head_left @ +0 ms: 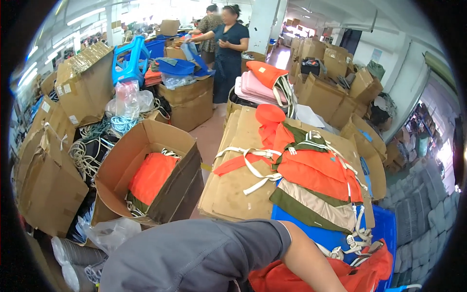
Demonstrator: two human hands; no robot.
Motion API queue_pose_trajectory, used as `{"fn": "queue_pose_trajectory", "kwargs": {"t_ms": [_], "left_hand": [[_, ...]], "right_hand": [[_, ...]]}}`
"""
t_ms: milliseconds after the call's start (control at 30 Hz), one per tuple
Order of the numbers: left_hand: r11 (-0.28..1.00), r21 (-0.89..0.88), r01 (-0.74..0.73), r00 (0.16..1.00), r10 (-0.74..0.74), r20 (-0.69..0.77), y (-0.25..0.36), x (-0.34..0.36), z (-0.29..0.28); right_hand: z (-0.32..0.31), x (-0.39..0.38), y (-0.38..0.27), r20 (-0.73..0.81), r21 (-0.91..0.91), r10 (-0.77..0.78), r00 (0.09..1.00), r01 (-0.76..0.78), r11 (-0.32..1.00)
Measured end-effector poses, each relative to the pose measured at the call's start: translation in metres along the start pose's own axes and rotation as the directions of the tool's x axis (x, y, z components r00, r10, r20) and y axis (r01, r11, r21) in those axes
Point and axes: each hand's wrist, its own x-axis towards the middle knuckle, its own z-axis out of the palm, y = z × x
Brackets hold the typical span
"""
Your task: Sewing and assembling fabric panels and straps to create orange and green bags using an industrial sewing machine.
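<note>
One of my arms, in a grey short sleeve (pixel 194 253), crosses the lower part of the view, and its bare forearm (pixel 311 258) runs down past the lower edge. Both of my hands are out of the picture, so what they hold is hidden. Nearest the forearm lies a bunched orange-red fabric bag (pixel 374 267) with pale straps, in a blue plastic bin (pixel 389 224). Ahead, a flat orange, olive and beige backpack (pixel 311 175) lies across stacked cardboard (pixel 238 194) and the bin's edge. Its cream straps (pixel 258 182) spread to the left.
To the left stands an open carton (pixel 146 131) holding an orange bag (pixel 153 175). Beyond it are rope coils (pixel 87 155), a blue stool (pixel 131 58) and more cartons. Pink folded pieces (pixel 260 90) are stacked behind the cardboard. Two people (pixel 228 53) stand at the back.
</note>
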Motion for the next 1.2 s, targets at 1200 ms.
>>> {"fn": "queue_pose_trajectory", "kwargs": {"t_ms": [1200], "left_hand": [[0.951, -0.303, 0.063, 0.865, 0.099, 0.492, -0.066, -0.019, -0.05]], "right_hand": [[0.043, -0.013, 0.008, 0.131, 0.548, 0.255, 0.958, -0.284, 0.787]]}}
